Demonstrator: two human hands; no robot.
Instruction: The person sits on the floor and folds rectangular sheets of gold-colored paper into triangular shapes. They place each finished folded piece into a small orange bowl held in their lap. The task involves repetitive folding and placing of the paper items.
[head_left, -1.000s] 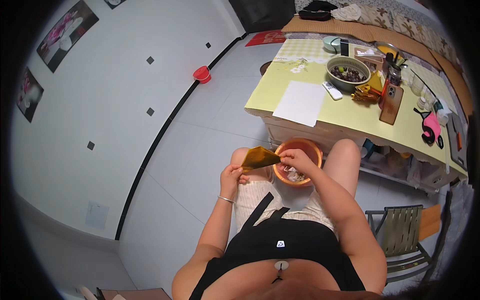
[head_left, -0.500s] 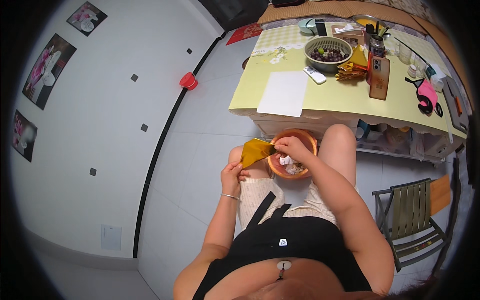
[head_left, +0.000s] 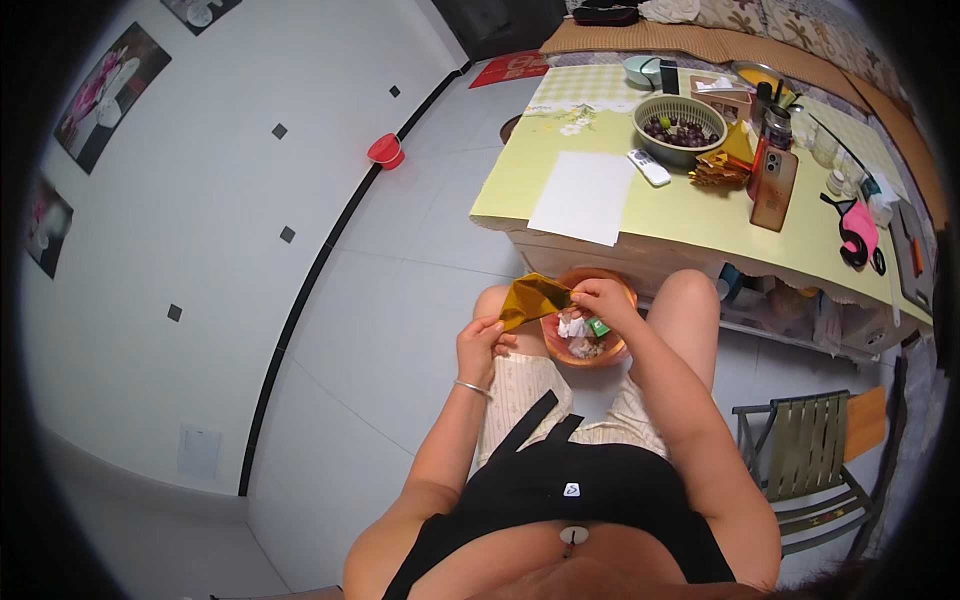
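Gold paper hangs between the hands, over the left knee and the bin's edge — shiny, angular, apparently folded. The left hand pinches its lower corner, the right hand the opposite end, probably to hold it spread. The bin stands between the legs, presumably handy for scraps; more gold sheets lie bunched on the table.

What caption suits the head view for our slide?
Left hand and right hand hold a shiny gold sheet near an orange bin.
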